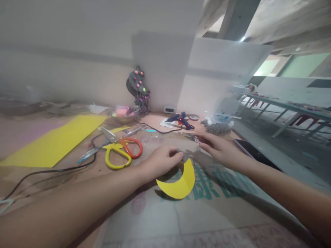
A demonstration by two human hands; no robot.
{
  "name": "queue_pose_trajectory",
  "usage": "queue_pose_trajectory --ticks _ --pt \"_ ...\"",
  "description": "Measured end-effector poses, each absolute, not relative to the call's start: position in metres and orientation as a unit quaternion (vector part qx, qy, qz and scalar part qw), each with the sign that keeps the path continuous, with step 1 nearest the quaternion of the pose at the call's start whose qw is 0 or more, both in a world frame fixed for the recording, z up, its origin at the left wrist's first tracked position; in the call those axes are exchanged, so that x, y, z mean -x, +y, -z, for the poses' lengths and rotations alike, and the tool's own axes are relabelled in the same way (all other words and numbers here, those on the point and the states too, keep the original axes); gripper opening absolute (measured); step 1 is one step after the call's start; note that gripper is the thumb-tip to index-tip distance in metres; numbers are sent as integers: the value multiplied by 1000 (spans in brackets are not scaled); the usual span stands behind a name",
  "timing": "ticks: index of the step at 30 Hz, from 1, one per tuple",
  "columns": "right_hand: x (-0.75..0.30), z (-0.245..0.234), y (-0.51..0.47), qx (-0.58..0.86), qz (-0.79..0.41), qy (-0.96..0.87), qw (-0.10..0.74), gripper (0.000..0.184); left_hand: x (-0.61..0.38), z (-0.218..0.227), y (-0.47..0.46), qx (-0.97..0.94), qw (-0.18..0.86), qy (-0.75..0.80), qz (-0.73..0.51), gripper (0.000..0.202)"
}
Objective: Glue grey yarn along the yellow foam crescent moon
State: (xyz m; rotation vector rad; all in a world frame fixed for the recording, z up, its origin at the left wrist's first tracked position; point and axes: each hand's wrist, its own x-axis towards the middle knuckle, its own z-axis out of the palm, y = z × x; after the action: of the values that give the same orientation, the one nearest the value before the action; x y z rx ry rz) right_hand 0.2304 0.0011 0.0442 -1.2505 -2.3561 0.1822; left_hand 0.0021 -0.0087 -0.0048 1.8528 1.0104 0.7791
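Note:
A yellow paper crescent (181, 186) hangs just over the printed sheet, its shadow below it. The thumb and fingers of my left hand (165, 161) are closed in a pinch at its upper tip. A small grey bit (185, 156) shows by that tip, too blurred to name. To the right, my right hand (216, 146) has its fingers stretched out and the thumb apart. Its fingertips are close to a small dark grey piece (190, 136); whether they touch it I cannot tell. Scissors (123, 151) with one yellow and one orange handle lie left of my left hand.
A blue glue gun (181, 120) with a black cord lies at the back, near grey yarn (219, 128). A phone (256, 155) lies at the right edge. Yellow sheet (59, 141) is at left; a grey crescent ornament (138, 86) stands against the wall.

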Motion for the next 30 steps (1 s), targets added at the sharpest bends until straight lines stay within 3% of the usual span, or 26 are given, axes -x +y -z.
queue_pose_trajectory --ticks 6,12,18,22,25,30 --pt "-179 -51 51 437 -103 -881 151 43 -3 7 -9 -764 394 398 -319 28" --pt "-113 -52 76 421 -184 -871 173 43 -3 11 -7 -759 384 409 -331 27" --pt "-142 -56 53 424 -162 -847 276 17 -2 7 -5 -699 470 389 -372 29" --pt "-185 -55 18 440 -198 -830 279 28 -3 5 -2 -659 505 397 -391 28" --pt "-206 -45 -1 485 -189 -806 282 26 -3 6 -1 -673 467 403 -408 29" --pt "-219 -11 -1 505 -386 -703 319 29 -3 9 1 -680 459 408 -400 31"
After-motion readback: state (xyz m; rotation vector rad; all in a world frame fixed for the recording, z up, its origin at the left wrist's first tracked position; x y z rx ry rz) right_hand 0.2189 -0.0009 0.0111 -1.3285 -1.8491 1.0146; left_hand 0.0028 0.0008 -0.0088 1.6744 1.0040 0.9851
